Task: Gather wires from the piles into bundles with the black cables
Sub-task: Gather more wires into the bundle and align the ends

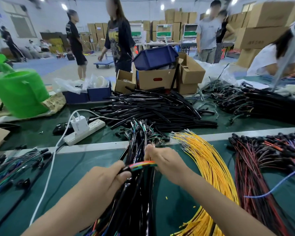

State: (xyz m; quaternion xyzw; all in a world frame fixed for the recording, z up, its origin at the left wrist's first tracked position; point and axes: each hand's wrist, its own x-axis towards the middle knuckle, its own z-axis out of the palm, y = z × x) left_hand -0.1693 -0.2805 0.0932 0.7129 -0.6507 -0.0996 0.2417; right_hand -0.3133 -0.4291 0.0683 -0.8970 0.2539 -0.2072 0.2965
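Up close, the left hand (107, 178) curls tightly round the black cables (136, 198), with a flat band of coloured wires (143, 164) stretched from it to the right hand (162, 160). That hand's fingers are curled in a pinch at the bundle, though exactly which strands they hold cannot be told. If either grip loosens, the band likely slips and the bundle fans out. The yellow wires (209, 166) lie just beside the right wrist and could be dragged in. Farther off, the bundle's connector ends (143, 132) splay loosely and may snag the black tubing pile (152, 106).
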